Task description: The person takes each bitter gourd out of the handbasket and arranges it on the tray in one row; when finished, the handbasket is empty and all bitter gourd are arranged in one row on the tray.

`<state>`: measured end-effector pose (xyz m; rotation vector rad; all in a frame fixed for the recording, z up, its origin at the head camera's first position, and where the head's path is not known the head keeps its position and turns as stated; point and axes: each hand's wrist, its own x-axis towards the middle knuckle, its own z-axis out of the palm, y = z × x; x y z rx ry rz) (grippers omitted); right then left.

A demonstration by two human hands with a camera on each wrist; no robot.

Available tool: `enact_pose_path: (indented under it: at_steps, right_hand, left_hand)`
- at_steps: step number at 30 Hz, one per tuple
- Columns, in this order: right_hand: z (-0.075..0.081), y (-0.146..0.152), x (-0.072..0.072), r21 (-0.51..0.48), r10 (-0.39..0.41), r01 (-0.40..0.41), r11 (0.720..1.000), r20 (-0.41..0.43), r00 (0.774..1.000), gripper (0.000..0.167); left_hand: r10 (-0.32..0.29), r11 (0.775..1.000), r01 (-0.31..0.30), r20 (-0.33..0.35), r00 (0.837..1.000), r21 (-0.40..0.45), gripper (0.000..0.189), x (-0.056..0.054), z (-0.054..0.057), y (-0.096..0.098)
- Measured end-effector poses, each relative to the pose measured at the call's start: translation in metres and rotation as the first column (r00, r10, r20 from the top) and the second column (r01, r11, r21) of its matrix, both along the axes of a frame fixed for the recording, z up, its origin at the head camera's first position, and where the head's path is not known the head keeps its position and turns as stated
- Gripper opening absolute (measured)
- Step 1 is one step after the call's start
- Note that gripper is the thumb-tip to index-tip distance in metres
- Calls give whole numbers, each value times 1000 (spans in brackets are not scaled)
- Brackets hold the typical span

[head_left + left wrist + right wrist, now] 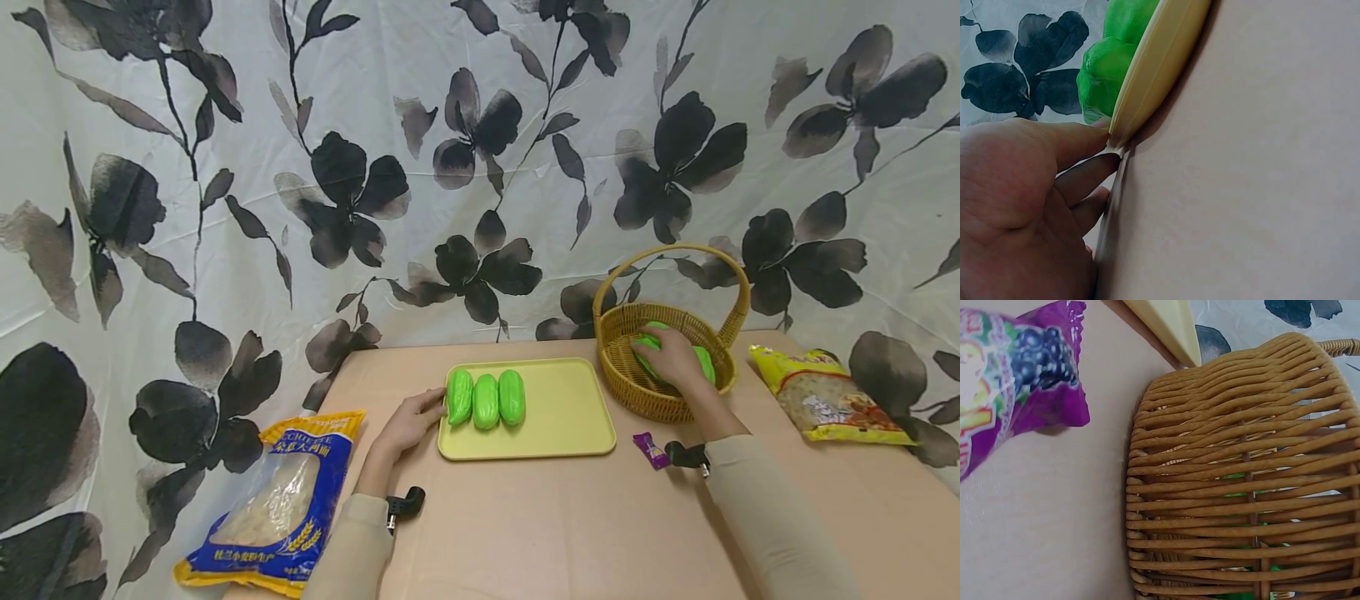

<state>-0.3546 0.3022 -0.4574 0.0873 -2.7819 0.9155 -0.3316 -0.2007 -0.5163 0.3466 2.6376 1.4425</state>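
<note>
Behind the pale peach tabletop (555,525) I see a white cloth printed with grey-black flowers (480,167). Bright green, glossy, elongated vegetables (706,363) lie inside the round brown woven basket (647,398), directly under the right hand (672,358), much the nearer of the two hands. It covers too much for me to read their long axes, or to tell whether its fingers pinch anything. Just left of the basket, three matching smooth green vegetables (486,402) lie side by side on the yellow rectangular tray (570,408), long axes pointing away from the person. The left hand (408,423) pinches the tray's left edge between thumb and finger. I also have a purple plastic sweet packet (651,451) near the basket's front.
</note>
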Motion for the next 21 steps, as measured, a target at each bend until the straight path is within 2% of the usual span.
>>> enact_pose_path:
  at_steps: [10,21]
  right_hand:
    - [-2,-1,1,60,65,-68,996,48,997,55]
    - [0,0,0,86,72,-79,993,90,993,53]
  left_hand:
    - [-2,1000,2,-2,1000,-19,49,2,-1,0]
    - [-5,1000,5,-12,1000,-17,48,1,0,1]
